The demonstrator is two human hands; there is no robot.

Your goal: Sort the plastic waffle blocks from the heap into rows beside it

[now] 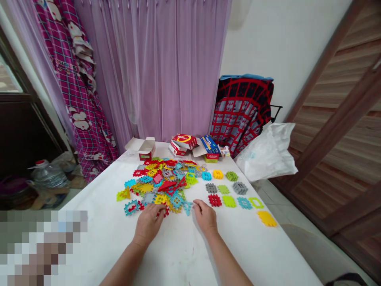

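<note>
A heap of colourful plastic interlocking tiles [175, 201] with notched edges covers the middle of the white table [175, 254]. My left hand [149, 222] is at the heap's near edge, fingers curled; bits of a red tile [166, 210] show by its thumb, and its grip is partly hidden. Just left of it lies a blue tile [129, 207] with an open centre. My right hand [206, 216] is closed, thumb and forefinger together, just right of a light blue triangular piece [187, 207]. Anything inside those fingers is hidden.
Right of the heap, separate tiles lie in rough rows, among them a red one [214, 200] and a yellow one [267, 218]. Small cardboard boxes [184, 142] stand at the back, an open one [147, 149] farther left. A white plastic bag [268, 153] is at the right edge.
</note>
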